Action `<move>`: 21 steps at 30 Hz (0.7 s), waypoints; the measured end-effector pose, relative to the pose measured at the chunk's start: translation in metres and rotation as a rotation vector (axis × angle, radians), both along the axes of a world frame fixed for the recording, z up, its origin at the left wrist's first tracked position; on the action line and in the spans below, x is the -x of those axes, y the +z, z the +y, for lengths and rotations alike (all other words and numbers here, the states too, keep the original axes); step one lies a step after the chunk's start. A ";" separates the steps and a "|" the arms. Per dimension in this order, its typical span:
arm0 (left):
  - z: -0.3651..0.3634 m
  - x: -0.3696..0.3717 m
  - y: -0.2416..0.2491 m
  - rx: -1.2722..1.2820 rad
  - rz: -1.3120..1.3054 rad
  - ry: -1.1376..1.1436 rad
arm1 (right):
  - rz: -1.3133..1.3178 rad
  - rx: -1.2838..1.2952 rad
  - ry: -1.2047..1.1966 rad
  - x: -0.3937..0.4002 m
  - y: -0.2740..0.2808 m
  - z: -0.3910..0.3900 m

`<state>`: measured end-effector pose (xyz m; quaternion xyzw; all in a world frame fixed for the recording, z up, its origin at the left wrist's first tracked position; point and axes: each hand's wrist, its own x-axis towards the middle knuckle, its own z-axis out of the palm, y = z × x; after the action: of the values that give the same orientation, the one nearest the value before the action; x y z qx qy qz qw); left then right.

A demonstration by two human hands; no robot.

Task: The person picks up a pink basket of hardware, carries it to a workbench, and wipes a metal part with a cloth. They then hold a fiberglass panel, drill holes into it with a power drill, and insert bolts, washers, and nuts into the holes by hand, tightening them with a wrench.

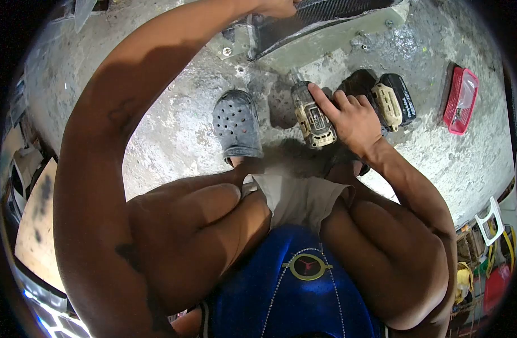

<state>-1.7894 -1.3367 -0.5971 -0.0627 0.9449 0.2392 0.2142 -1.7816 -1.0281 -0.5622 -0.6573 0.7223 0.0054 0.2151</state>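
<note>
My right hand (357,121) is wrapped round the handle of a cordless impact driver (313,115), its index finger lying along the tool's body. The driver's tip points up and away, just short of a pale flange (331,48) with bolts in it. Its black battery (403,100) shows to the right of my hand. At the top edge, my left hand (278,7) is near or on a dark, woven-textured panel (320,17) joined to the flange. The frame cuts that hand off, hiding its fingers' grip.
A grey clog (236,124) is on one foot; the other foot is partly hidden behind the driver. A pink plastic basket (461,101) with small items rests on the concrete floor (433,163) at right. Assorted clutter with a white plastic frame (490,221) stands at lower right.
</note>
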 end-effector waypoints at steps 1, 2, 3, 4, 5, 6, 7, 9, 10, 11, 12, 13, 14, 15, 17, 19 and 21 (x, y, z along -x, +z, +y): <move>0.001 0.000 0.001 0.000 -0.003 -0.002 | -0.021 0.016 -0.027 -0.002 -0.001 0.001; 0.001 0.001 0.003 -0.011 -0.043 0.018 | -0.042 0.033 -0.055 -0.004 -0.001 0.001; 0.000 0.002 0.004 -0.021 -0.083 0.037 | -0.045 0.033 -0.058 -0.005 -0.002 0.001; -0.001 0.001 0.000 -0.020 -0.085 0.035 | -0.034 0.031 -0.053 -0.004 -0.002 0.002; -0.002 0.001 -0.004 -0.027 -0.050 0.026 | -0.020 0.030 -0.046 -0.004 -0.003 0.002; -0.003 0.000 -0.005 -0.034 -0.015 0.017 | -0.022 0.032 -0.046 -0.003 -0.003 0.002; -0.004 0.000 -0.007 -0.032 -0.014 0.016 | -0.020 0.033 -0.041 -0.003 -0.003 0.002; -0.004 0.001 -0.007 0.020 0.025 -0.050 | -0.020 0.034 -0.038 -0.002 -0.003 0.002; -0.003 0.001 -0.005 0.021 0.024 -0.050 | -0.033 0.044 -0.040 -0.002 -0.003 0.002; -0.002 0.002 -0.003 0.026 -0.009 -0.042 | -0.046 0.054 -0.043 -0.001 -0.002 0.002; -0.002 0.002 -0.003 0.032 -0.043 -0.034 | -0.047 0.055 -0.044 -0.001 -0.002 0.002; -0.002 0.002 -0.002 0.033 -0.045 -0.035 | -0.054 0.057 -0.046 0.000 -0.002 0.003; -0.002 0.002 -0.002 0.032 -0.039 -0.037 | -0.060 0.060 -0.050 0.000 -0.001 0.004; -0.002 0.002 -0.001 0.031 -0.033 -0.038 | -0.061 0.062 -0.051 0.000 -0.001 0.004; -0.001 0.001 0.000 0.022 -0.016 -0.039 | -0.073 0.062 -0.061 0.000 0.000 0.004; -0.001 0.000 0.001 0.013 0.004 -0.040 | -0.078 0.054 -0.063 0.000 0.003 0.004; -0.003 0.001 0.002 0.003 -0.009 -0.040 | -0.083 0.044 -0.064 0.001 0.005 0.003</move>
<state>-1.7902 -1.3395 -0.5956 -0.0453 0.9454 0.2330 0.2233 -1.7828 -1.0250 -0.5574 -0.6380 0.7334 -0.0446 0.2304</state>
